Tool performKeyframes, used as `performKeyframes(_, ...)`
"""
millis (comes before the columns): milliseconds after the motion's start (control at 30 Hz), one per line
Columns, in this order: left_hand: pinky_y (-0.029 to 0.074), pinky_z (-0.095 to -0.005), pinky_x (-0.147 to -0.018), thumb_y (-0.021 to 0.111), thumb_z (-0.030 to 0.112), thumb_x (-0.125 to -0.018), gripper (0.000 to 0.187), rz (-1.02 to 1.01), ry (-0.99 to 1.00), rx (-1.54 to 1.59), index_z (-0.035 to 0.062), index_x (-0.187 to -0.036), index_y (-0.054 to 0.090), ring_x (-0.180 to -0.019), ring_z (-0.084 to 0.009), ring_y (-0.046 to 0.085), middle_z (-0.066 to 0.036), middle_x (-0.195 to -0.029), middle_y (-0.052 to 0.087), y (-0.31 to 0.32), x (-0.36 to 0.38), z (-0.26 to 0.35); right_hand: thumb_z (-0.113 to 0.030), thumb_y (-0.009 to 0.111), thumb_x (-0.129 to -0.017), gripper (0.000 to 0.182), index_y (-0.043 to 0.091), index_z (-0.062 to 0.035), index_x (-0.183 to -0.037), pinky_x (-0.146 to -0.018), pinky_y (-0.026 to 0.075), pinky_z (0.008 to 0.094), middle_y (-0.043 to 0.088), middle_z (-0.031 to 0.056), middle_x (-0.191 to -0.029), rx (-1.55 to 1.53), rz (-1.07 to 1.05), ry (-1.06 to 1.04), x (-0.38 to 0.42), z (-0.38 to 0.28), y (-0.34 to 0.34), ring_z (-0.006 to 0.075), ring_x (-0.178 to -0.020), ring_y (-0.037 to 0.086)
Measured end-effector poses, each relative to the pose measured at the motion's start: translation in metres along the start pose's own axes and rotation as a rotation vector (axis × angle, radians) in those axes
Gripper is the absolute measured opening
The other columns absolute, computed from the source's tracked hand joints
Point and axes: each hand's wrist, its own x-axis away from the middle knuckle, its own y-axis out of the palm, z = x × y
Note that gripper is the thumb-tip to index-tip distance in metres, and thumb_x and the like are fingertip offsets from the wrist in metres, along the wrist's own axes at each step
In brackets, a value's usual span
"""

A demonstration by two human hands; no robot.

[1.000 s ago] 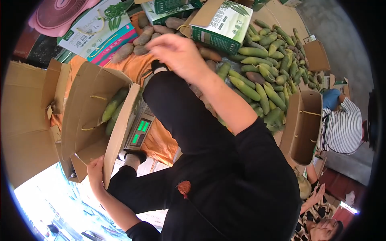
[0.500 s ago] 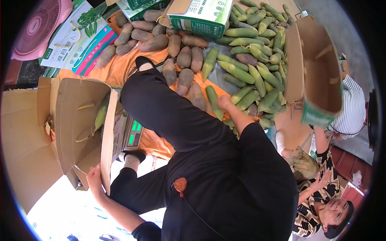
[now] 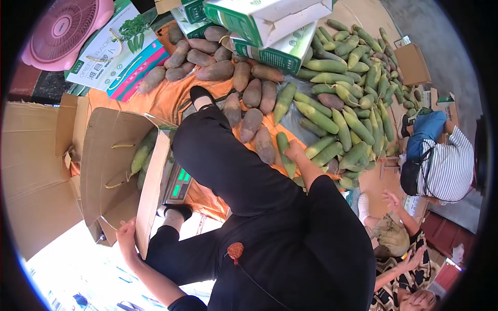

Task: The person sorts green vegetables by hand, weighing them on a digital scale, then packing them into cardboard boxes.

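My left hand (image 3: pixel 126 236) grips the lower edge of an open cardboard box (image 3: pixel 111 166) that stands on a digital scale (image 3: pixel 179 182). Several long green vegetables (image 3: pixel 142 150) lie inside the box. My right hand (image 3: pixel 294 151) reaches down past my black-trousered leg (image 3: pixel 228 160). Its fingers close on a green vegetable (image 3: pixel 284 141) at the near edge of the pile. Brown tubers (image 3: pixel 251 124) lie just beside that hand on an orange sheet (image 3: pixel 166 98).
A big heap of green vegetables (image 3: pixel 347 93) spreads to the right. Green-and-white cartons (image 3: pixel 264 26) sit at the top, a pink fan (image 3: pixel 65 31) at top left. A person in a striped shirt (image 3: pixel 441 168) and another person's hand (image 3: pixel 390 198) are at the right. Flat cardboard (image 3: pixel 31 171) lies left.
My right hand dropped from raised in front of me to the pile's near edge and stays on a green vegetable. The carton a person held up at the right is gone.
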Motion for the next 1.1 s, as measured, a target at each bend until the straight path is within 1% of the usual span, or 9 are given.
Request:
performKeyframes(100,0.041,-0.023,-0.058,0.058,0.022,-0.091,0.026,-0.006,-0.005,0.038,0.0,-0.097,0.07,-0.061,-0.0081,0.052,-0.001,-0.072,0.064,0.0,0.004,0.003,-0.02,0.074,-0.069,0.065,0.047,0.001,-0.124,-0.091,0.046,0.0375,0.059,0.0229,-0.113,0.026,0.002,-0.038,-0.007,0.006,0.009,0.0336,-0.107,0.058)
performKeyframes(167,0.045,-0.0253,-0.079,0.057,0.014,-0.089,0.024,-0.055,-0.057,0.046,-0.0031,-0.102,0.068,-0.079,-0.0113,0.058,-0.007,-0.091,0.069,0.004,0.011,0.022,-0.023,0.078,-0.064,0.071,0.045,0.0013,-0.123,-0.091,0.046,0.0386,0.059,0.0228,-0.114,0.034,0.046,-0.025,-0.011,0.01,0.017,0.0342,-0.108,0.058)
performKeyframes(467,0.046,-0.0268,-0.079,0.059,0.014,-0.086,0.024,0.007,-0.12,-0.03,-0.0034,-0.1,0.068,-0.083,-0.0135,0.061,-0.01,-0.094,0.069,0.01,0.015,0.035,-0.024,0.08,-0.061,0.065,0.045,-0.0025,-0.112,-0.089,0.047,0.0421,0.06,0.0209,-0.11,0.136,0.077,0.008,-0.013,0.003,0.028,0.0357,-0.105,0.058)
performKeyframes(600,0.047,-0.0271,-0.077,0.061,0.016,-0.085,0.024,0.017,-0.042,0.02,-0.0033,-0.097,0.069,-0.081,-0.0139,0.062,-0.009,-0.095,0.069,0.008,0.016,0.025,-0.019,0.081,-0.058,0.066,0.045,0.0004,-0.109,-0.084,0.048,0.0406,0.061,0.021,-0.101,0.023,0.082,-0.122,-0.017,-0.005,0.024,0.0355,-0.098,0.06)
performKeyframes(667,0.048,-0.0273,-0.077,0.061,0.016,-0.084,0.025,0.026,-0.036,0.039,-0.0036,-0.097,0.069,-0.081,-0.0137,0.062,-0.009,-0.095,0.069,0.007,0.014,0.021,-0.013,0.08,-0.059,0.067,0.044,0.0011,-0.114,-0.083,0.048,0.0389,0.061,0.0195,-0.101,-0.463,-0.043,-0.148,-0.087,0.052,0.054,0.0324,-0.097,0.06)
performKeyframes(767,0.048,-0.0275,-0.076,0.061,0.016,-0.084,0.025,0.013,-0.024,0.05,-0.0045,-0.095,0.069,-0.08,-0.0134,0.062,-0.009,-0.096,0.07,0.006,0.014,0.024,-0.006,0.077,-0.062,0.066,0.043,0.0012,-0.118,-0.081,0.048,0.0366,0.059,0.0165,-0.105,-0.272,0.098,-0.34,-0.069,0.002,0.011,0.0274,-0.097,0.059)
performKeyframes(900,0.048,-0.0284,-0.072,0.061,0.017,-0.083,0.025,0.033,-0.021,0.064,-0.0045,-0.094,0.069,-0.074,-0.0132,0.061,-0.009,-0.089,0.07,0.007,0.014,0.024,0.002,0.072,-0.066,0.063,0.042,-0.0006,-0.121,-0.084,0.046,0.0325,0.055,0.0107,-0.111,-0.442,0.065,-0.557,-0.005,-0.11,-0.066,0.0218,-0.098,0.055)
performKeyframes(1033,0.048,-0.0295,-0.067,0.061,0.019,-0.082,0.025,0.043,0.003,0.001,-0.0026,-0.093,0.069,-0.068,-0.013,0.06,-0.009,-0.079,0.069,0.005,0.015,0.021,0.002,0.07,-0.068,0.065,0.041,-0.0025,-0.126,-0.09,0.043,0.0313,0.054,0.0108,-0.116,-0.299,0.197,-0.999,0.053,-0.214,-0.134,0.0204,-0.106,0.053)
performKeyframes(1100,0.048,-0.0296,-0.067,0.061,0.019,-0.082,0.025,0.048,0.016,-0.005,-0.0022,-0.092,0.069,-0.067,-0.0135,0.06,-0.01,-0.077,0.069,0.005,0.018,0.023,-0.002,0.071,-0.069,0.065,0.042,-0.0026,-0.128,-0.095,0.041,0.0342,0.052,0.0108,-0.12,-0.425,0.082,-1.022,0.11,-0.273,-0.163,0.0208,-0.11,0.052)
